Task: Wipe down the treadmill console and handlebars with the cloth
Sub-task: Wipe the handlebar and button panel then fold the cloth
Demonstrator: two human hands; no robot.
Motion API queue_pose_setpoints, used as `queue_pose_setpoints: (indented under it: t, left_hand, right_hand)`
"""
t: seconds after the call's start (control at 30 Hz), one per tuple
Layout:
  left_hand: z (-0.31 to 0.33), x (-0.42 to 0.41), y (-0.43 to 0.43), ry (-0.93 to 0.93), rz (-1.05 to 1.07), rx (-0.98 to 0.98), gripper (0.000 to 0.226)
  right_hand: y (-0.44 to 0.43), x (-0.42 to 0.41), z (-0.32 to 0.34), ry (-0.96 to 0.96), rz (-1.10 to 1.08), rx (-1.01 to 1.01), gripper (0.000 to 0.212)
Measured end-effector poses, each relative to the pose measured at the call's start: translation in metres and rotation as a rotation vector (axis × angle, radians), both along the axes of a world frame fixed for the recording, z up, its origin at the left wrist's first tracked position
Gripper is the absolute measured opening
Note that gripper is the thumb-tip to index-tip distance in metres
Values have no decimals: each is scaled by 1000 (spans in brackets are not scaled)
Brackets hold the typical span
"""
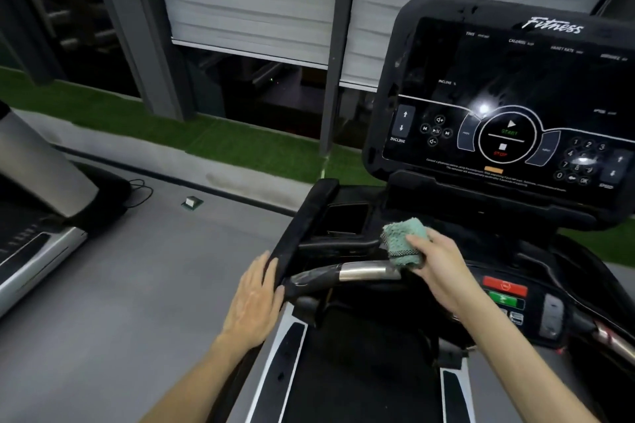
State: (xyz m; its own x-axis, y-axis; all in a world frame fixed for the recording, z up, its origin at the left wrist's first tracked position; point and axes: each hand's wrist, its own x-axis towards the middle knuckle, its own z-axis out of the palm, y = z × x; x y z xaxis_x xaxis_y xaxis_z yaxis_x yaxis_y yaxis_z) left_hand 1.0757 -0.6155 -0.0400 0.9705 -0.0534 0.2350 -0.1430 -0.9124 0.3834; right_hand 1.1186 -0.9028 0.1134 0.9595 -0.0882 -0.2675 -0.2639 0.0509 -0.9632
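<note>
Plainly, with the right hand (436,263) gripping the bunched teal cloth (402,240) at the chrome handlebar (366,272) and the left hand (254,302) resting straight-fingered on the side rail (304,223), a careless rightward swipe could press the green start button (503,299).

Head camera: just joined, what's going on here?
A person stands at the treadmill. Their right hand grips a bunched teal cloth at the metal section of the front handlebar, below the console. Their left hand rests flat against the padded left side rail. The console's display looks dark.
</note>
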Motion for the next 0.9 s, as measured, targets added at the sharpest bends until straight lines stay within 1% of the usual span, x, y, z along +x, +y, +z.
queue_pose_setpoints:
  t: [0.03,0.07,0.13,0.2,0.27,0.3,0.37,0.57,0.63,0.67,0.77,0.83,0.9]
  left_hand:
    - [-12,-6,5,29,4,28,62]
    - [-23,-13,8,59,-3,51,68]
    - [-40,-22,13,106,-24,95,72]
    - [-45,-24,15,113,-26,122,71]
    - [-45,-24,14,131,-32,121,72]
    - [-44,-25,14,138,-37,116,72]
    - [-42,-25,15,143,-30,102,74]
    - [-40,-24,13,165,-25,114,76]
    - [-38,-26,13,147,-34,104,82]
    - [-39,-26,13,137,-44,89,86]
    - [-42,-26,13,125,-51,43,92]
    - [-43,-26,14,121,-53,42,93]
    - [-46,-26,15,146,-68,33,97]
  right_hand:
    - [-2,2,0,-87,4,-184,24]
    - [-5,2,0,-198,17,-418,27]
    - [-12,0,-7,-401,95,-848,37]
    - [-15,-4,-22,-472,236,-1145,42]
    - [-13,-9,-39,-476,366,-1441,42]
    - [-11,-11,-47,-468,411,-1544,46]
    - [-5,-12,-54,-502,389,-1624,51]
    - [5,-13,-66,-513,396,-1682,57]
    - [19,-18,-71,-570,445,-1696,60]
    - [29,-21,-76,-611,503,-1694,61]
    - [53,-23,-98,-728,693,-1689,53]
    - [55,-22,-101,-737,698,-1695,53]
    - [46,-22,-98,-723,632,-1689,56]
